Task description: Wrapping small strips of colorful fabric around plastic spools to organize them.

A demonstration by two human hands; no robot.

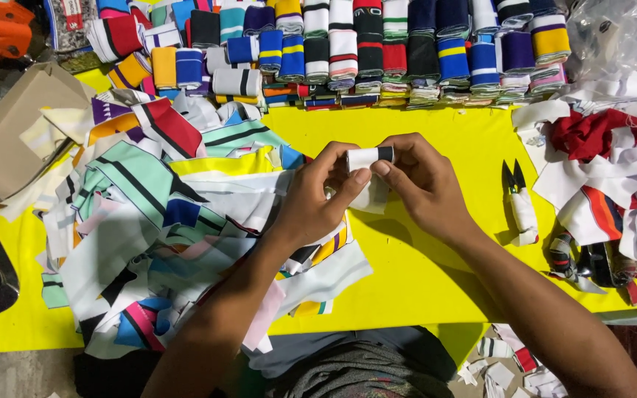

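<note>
Both hands, left [318, 195] and right [418, 184], pinched on the white strip [369, 157]; better kept taut between grips; snips [519, 200] just right on the yellow counter [407, 280].

Yellow table [422, 287] — grey floor [16, 372] below

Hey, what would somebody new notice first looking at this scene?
Probably the bright yellow table, then the left hand and right hand together pinching a small white fabric strip with a black end at centre. Rows of folded striped knit bands line the far edge; small thread snips lie right.
</note>
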